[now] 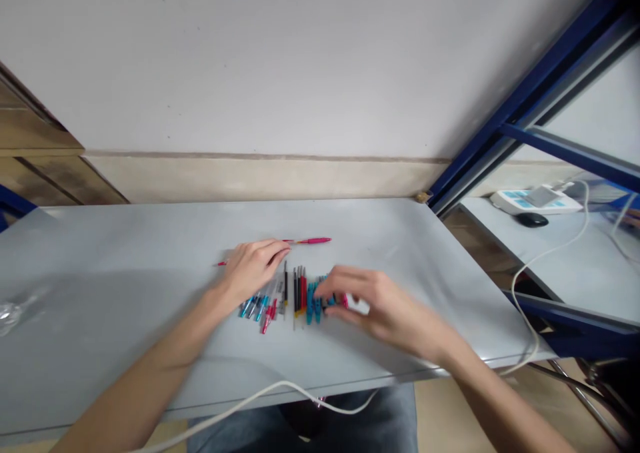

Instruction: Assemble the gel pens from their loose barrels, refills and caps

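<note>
My left hand (255,263) is at the left of the pen parts, its fingers bent together near the end of a pink pen (316,240); what they hold, if anything, is hidden. My right hand (357,293) hovers over the right end of the row, thumb and fingers apart around small parts. Under its fingertips lie blue pen pieces (310,303). Red refills (303,292) and dark refills (296,293) lie side by side in the middle. Clear pen barrels with blue tips (261,308) and red tips (269,316) rest below my left hand.
A crumpled clear plastic bag (10,314) lies at the far left of the grey table (150,240). A white cable (280,385) crosses the front edge. Beyond the blue frame (565,146) are a black mouse (531,220) and a white device (515,202).
</note>
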A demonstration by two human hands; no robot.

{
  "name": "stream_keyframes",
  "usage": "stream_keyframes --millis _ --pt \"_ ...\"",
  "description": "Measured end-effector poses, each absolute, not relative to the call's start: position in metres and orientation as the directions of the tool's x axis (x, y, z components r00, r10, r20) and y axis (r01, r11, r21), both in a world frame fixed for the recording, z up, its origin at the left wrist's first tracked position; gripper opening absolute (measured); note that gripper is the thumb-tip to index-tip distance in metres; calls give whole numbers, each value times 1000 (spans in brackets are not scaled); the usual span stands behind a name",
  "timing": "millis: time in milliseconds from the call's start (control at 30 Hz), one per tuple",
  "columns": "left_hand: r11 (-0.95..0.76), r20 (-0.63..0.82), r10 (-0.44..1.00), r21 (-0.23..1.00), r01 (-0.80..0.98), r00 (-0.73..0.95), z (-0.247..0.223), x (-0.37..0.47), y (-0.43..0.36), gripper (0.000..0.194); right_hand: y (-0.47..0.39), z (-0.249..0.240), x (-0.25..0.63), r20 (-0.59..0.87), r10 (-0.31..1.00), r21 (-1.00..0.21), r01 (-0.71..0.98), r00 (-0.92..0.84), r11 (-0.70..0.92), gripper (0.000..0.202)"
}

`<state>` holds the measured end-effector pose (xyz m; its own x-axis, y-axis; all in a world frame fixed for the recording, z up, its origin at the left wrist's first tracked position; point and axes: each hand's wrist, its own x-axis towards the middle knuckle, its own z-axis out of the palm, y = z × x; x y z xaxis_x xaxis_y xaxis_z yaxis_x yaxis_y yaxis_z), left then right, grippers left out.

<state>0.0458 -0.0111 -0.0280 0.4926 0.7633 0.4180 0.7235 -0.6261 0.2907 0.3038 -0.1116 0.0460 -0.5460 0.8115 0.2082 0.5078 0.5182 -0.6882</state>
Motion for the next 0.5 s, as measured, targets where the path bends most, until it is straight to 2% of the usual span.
stream_keyframes --millis 33,100,133,233,367,500 --pt "-631 422 760 295 718 494 -27 46 -12 25 -100 38 318 173 837 -701 532 -520 475 30" --pt "-638 428 755 308 706 496 -26 47 -13 25 -86 18 340 134 866 -708 564 -482 424 73" --pt "-638 427 756 316 702 495 -26 48 -13 25 -84 8 347 107 871 -717 570 -479 401 86" --pt "-633 424 764 347 692 486 -26 49 -13 25 -90 -12 354 47 879 -747 568 -474 346 99" --pt "-643 442 758 386 662 479 -25 48 -10 25 -96 -10 352 52 881 -746 568 -471 348 83" --pt "-639 466 759 397 659 455 -22 48 -9 25 -80 5 348 151 923 -815 483 -355 320 45"
